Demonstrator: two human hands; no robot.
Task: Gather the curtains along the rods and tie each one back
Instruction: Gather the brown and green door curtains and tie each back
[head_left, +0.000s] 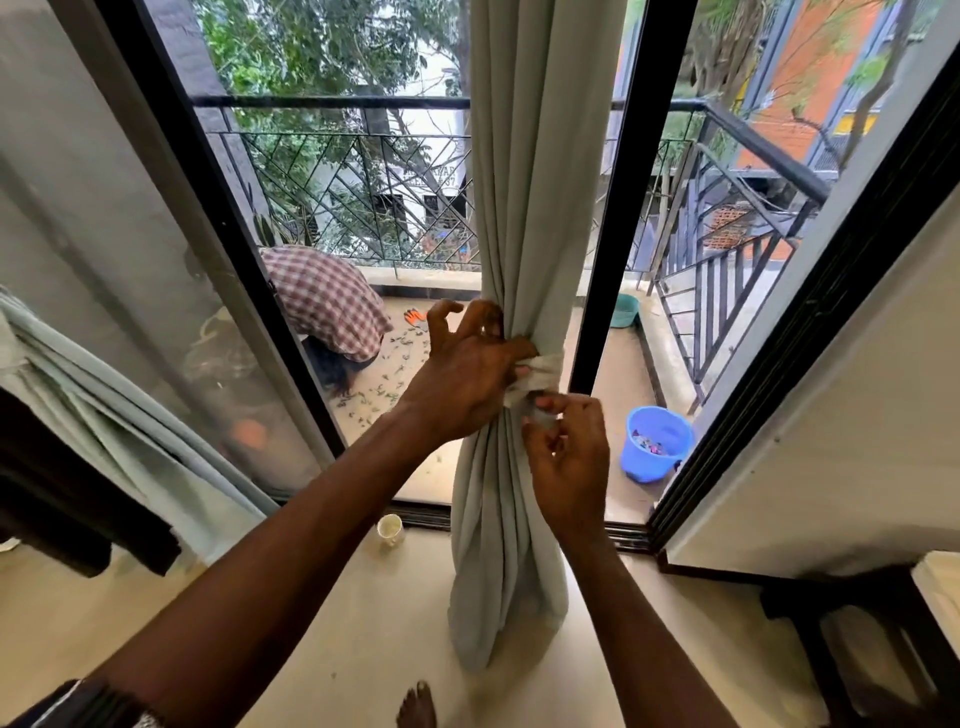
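Note:
A pale grey-green curtain (535, 156) hangs bunched into a narrow column in front of the glass door. A tie-back band (543, 371) of the same cloth wraps its waist. My left hand (467, 364) reaches around the left side of the bundle, thumb and a finger pinching the band, the other fingers spread and curled. My right hand (569, 457) pinches the band's lower end just below the wrap. A second curtain (104, 405) hangs slanted at the far left.
Black door frames (608, 234) flank the curtain. On the balcony a person in a checked shirt (327, 301) crouches, with a blue bucket (657, 441) and green tub (623, 310). Indoors: a small white cup (390, 529) on the floor, dark furniture (883, 623) at right, my foot (418, 706).

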